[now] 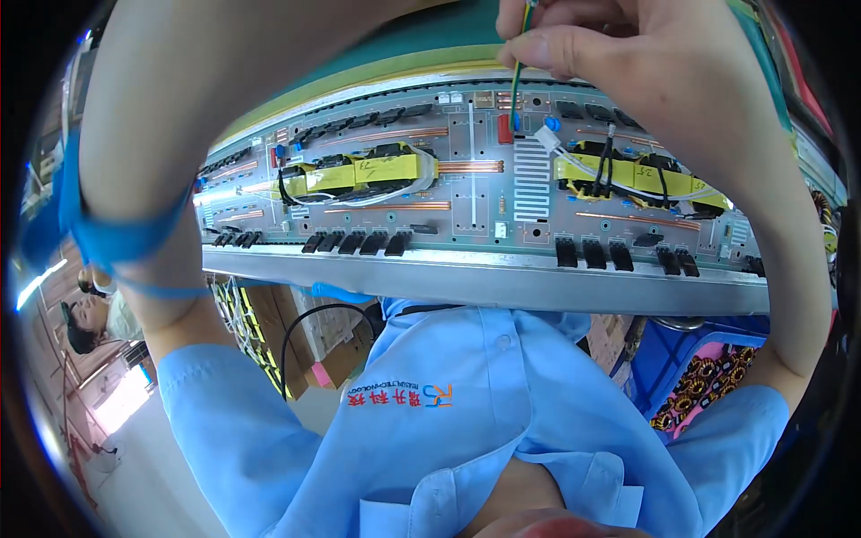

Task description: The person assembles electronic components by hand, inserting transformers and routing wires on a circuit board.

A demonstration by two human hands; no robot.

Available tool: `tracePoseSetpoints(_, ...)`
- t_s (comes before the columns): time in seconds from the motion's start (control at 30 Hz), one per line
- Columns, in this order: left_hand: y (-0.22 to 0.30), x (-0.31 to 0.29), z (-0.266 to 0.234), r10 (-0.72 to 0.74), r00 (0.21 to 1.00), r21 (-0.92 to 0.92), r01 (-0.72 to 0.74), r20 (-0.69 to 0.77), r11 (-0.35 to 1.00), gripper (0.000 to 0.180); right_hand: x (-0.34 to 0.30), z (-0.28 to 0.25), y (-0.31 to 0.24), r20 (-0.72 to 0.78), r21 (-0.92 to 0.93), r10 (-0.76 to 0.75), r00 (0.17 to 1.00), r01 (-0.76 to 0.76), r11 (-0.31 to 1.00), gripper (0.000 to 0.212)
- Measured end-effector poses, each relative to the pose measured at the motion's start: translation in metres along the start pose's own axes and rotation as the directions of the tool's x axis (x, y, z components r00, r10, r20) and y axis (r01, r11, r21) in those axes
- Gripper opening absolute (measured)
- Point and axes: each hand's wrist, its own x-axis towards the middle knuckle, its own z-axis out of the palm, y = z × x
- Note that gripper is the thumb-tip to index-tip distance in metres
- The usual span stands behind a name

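My right hand (619, 54) is closed, thumb and finger pinching a thin green-and-yellow wire (515, 85). The wire's lower end comes down to a long circuit board (453, 211), beside a red block-shaped component (505, 129) and a blue disc component (552, 123). A white plug connector (546, 138) with white leads is close by. Two yellow-taped transformer rows (381, 170) lie along the board. My left forearm, wearing a blue wristband (126, 238), reaches over the board's left part, and its hand is beyond the top edge of the picture.
A metal rail (484, 280) runs along the board's near edge. Black upright components (361, 242) line that side. At lower right a blue crate (659, 359) holds several ring-shaped coils (704, 386). A black cable (291, 336) hangs at left; another person (94, 314) is farther off.
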Motion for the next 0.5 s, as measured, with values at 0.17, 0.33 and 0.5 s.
tracePoseSetpoints(0.17,-0.002,-0.079,-0.009,-0.283,0.946,-0.338,0.321,0.159,0.884,0.018,0.017,0.028,0.017,0.023,-0.287,-0.426,0.904,0.414,0.864,0.002)
tracePoseSetpoints(0.33,0.010,-0.083,-0.023,-0.301,0.858,-0.407,0.472,0.416,0.782,0.018,0.015,0.031,0.005,-0.003,-0.263,-0.168,0.986,0.161,0.951,0.003)
tracePoseSetpoints(0.5,0.021,-0.108,-0.004,-0.419,0.794,-0.330,0.577,0.441,0.747,0.017,0.017,0.038,0.025,-0.062,-0.335,-0.359,0.931,0.319,0.887,0.006)
